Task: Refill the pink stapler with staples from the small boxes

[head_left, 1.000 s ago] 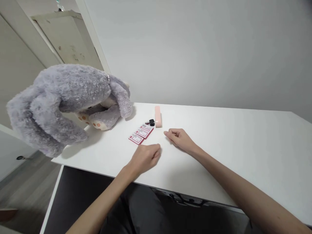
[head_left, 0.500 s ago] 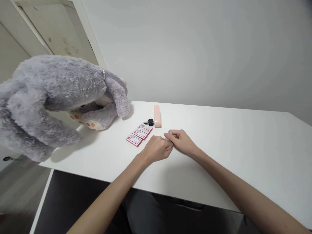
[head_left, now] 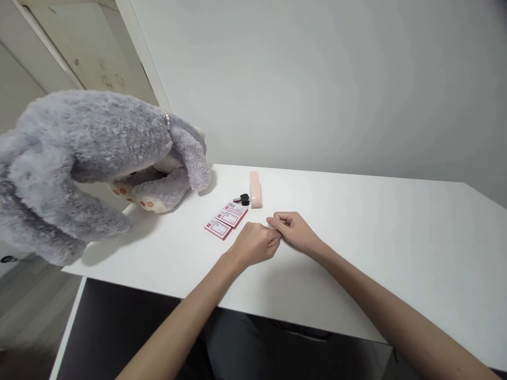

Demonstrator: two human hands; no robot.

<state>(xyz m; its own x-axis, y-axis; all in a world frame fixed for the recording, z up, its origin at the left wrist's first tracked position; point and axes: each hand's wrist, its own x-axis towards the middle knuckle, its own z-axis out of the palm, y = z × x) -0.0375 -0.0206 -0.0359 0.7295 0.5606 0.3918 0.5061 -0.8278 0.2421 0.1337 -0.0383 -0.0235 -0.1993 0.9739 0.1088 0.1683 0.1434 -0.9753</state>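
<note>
My left hand [head_left: 257, 244] rests on the white tabletop, its fingers curled into a fist. Against its knuckles sits my right hand [head_left: 296, 231], also closed, with the thumb tip touching or nearly touching the left hand. No object shows in either one. Just left of and beyond my left hand lie a few small red-and-white boxes [head_left: 226, 219] with printed labels, side by side. Behind them is a small black item with a metal part [head_left: 242, 199], perhaps a staple remover. A pink stapler [head_left: 255, 190] lies beside that, pointing toward the wall.
A large grey plush toy [head_left: 103, 137] is bent over the left end of the white table [head_left: 356, 221]. A plain wall [head_left: 317, 84] runs along the table's far edge. Below the near edge are a dark space and part of my legs [head_left: 233, 343].
</note>
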